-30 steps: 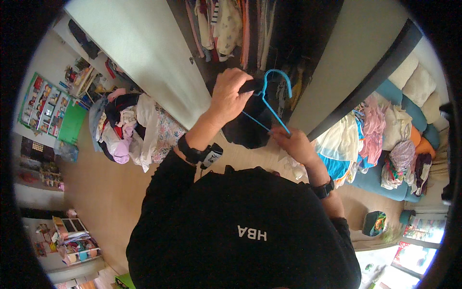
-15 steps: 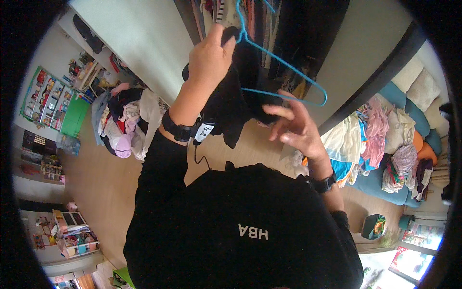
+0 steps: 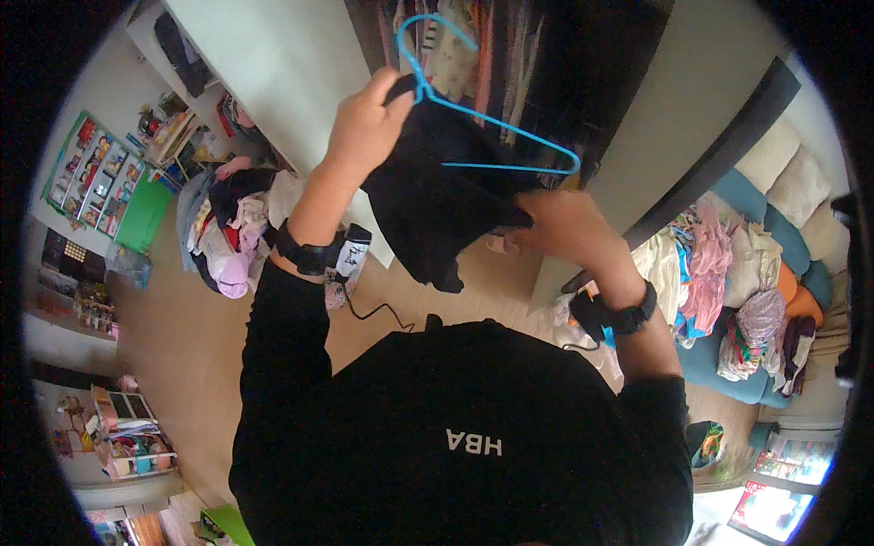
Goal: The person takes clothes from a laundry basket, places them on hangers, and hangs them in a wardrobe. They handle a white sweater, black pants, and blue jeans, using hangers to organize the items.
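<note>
Head view: left hand [image 3: 366, 123] is clamping black garment [image 3: 428, 200]; right hand [image 3: 578, 232], blurred, is apparently pinching its edge; dressing blue hanger [image 3: 510, 125] is likely needing its bare end covered.

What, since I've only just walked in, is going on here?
A person has a black garment and a blue hanger in hand, in front of hanging clothes. The left hand grips the garment at the hanger's neck, while the right hand seems to pinch its edge. One end of the hanger sticks out bare; the cloth hides the other. A heap of clothes lies to the left, another to the right.
</note>
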The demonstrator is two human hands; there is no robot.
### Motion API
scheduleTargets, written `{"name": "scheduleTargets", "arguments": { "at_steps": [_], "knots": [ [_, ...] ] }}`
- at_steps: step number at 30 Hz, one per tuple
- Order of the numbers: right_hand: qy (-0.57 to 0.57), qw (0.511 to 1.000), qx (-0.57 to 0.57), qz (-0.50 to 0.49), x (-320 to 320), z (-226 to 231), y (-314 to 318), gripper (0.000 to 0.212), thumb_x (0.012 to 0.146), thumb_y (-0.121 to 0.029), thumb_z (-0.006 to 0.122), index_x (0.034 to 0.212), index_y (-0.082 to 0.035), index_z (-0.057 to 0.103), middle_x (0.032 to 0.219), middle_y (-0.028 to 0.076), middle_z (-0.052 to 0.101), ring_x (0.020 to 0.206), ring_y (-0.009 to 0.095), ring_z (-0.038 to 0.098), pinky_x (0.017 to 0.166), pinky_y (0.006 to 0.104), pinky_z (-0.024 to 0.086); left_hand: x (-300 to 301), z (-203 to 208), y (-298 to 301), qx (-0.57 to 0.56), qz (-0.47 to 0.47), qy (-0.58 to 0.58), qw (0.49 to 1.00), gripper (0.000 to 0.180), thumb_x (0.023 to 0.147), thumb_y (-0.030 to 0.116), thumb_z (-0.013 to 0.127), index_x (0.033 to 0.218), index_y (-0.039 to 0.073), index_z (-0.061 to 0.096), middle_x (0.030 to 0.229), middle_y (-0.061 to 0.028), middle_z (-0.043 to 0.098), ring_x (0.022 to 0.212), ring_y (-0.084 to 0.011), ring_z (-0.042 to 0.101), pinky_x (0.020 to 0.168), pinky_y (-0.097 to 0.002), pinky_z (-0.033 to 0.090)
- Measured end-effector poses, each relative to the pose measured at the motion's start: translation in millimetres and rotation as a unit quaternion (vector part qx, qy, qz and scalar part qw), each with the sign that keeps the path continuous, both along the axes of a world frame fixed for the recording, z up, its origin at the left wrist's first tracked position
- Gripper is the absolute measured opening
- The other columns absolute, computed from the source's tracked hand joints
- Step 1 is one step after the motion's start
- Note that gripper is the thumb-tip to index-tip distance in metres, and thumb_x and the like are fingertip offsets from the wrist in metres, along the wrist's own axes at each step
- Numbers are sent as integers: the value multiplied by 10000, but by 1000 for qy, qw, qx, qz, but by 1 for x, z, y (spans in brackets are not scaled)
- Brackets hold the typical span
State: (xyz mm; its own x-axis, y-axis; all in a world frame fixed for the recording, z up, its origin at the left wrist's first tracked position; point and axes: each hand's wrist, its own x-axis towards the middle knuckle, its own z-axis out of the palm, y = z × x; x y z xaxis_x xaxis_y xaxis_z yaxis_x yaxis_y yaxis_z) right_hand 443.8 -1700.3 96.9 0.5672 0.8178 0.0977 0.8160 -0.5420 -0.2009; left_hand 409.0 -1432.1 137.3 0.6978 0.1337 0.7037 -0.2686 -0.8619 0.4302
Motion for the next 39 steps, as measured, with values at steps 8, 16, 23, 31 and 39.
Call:
{"name": "scheduleTargets", "arguments": {
  "at_steps": [8, 16, 23, 31, 39],
  "knots": [
    [-17, 987, 151, 44, 7, 17, -26, 291, 797, -305, 646, 742, -40, 538, 719, 177, 570, 696, 378, 568, 579, 443, 447, -14, -35, 26, 162, -36, -2, 986, 270, 793, 158, 671, 998, 95, 506, 789, -175, 623, 761, -385, 601, 624, -444, 488],
    [-186, 915, 358, 26, -6, 19, 41, 230, 776, -266, 680, 739, -55, 594, 659, 111, 568, 731, 322, 563, 731, 427, 423, -8, -11, -19, -43, -4, 20, 999, 266, 884, 258, 551, 1016, 27, 557, 839, -250, 615, 819, -432, 586, 681, -442, 481],
    [-134, 928, 346, -32, 16, 34, 27, 216, 800, -222, 667, 655, -79, 595, 550, 117, 521, 576, 302, 528, 620, 394, 413, -20, 13, -1, -55, 85, -28, 995, 311, 884, 316, 560, 957, 16, 594, 754, -175, 611, 673, -275, 589, 660, -337, 460],
    [-82, 911, 393, -91, 18, 25, 33, 200, 817, -256, 662, 777, -61, 644, 644, 151, 578, 615, 312, 580, 573, 375, 462, -25, -2, 2, -67, -68, 83, 992, 425, 868, 415, 578, 898, -8, 588, 840, -177, 619, 766, -286, 612, 646, -373, 462],
    [-6, 893, 442, -84, 24, 16, 25, 210, 836, -244, 651, 826, -35, 636, 688, 156, 582, 604, 279, 560, 589, 338, 458, -25, -8, 15, -29, -159, 116, 980, 304, 914, 319, 574, 894, 24, 499, 729, -10, 466, 702, -97, 437, 632, -255, 391]
  ]
}}
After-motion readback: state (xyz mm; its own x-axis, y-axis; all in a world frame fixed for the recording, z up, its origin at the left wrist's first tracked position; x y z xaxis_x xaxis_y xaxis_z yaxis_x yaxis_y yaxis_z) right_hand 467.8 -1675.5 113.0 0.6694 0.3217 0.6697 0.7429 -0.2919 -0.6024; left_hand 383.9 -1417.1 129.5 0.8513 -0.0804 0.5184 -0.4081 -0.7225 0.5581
